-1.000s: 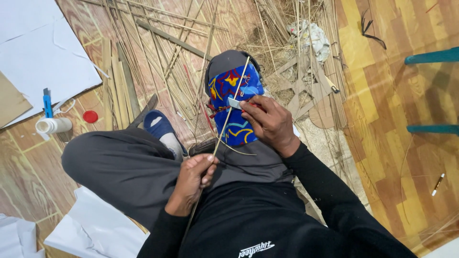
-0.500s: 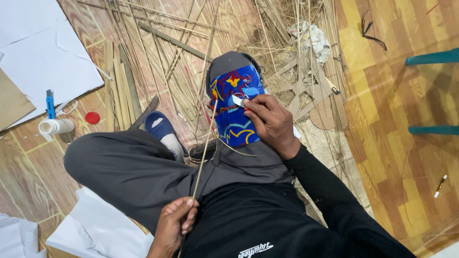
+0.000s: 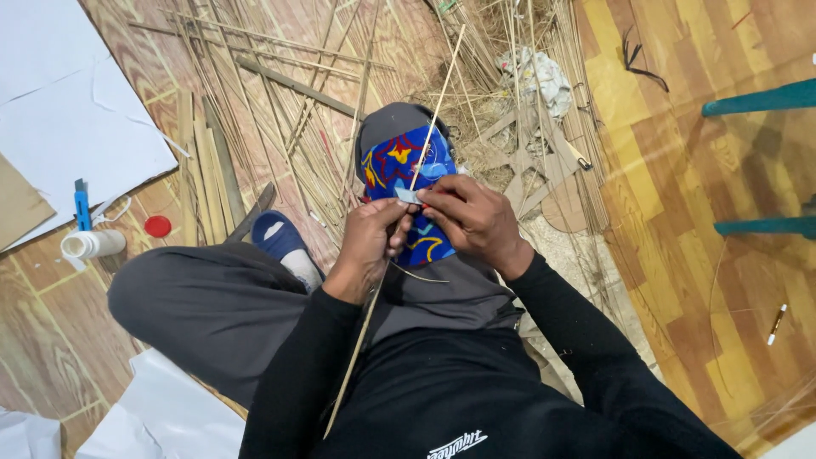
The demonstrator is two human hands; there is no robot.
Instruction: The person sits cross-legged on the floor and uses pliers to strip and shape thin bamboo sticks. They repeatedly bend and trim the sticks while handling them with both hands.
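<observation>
Bamboo strip (image 3: 414, 174) across blue patterned cloth (image 3: 399, 166) on knee, left hand (image 3: 370, 246) gripping strip, right hand (image 3: 472, 217) pinching small blade (image 3: 407, 195) against it.

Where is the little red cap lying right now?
In the head view, the red cap lies on the wooden floor at the left, between the white glue bottle and the flat bamboo strips.

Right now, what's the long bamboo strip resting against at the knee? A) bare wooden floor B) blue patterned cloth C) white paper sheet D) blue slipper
B: both hands, left hand and right hand, hold the bamboo strip against the blue patterned cloth draped over the raised knee, with a small blade pinched at the strip.
</observation>
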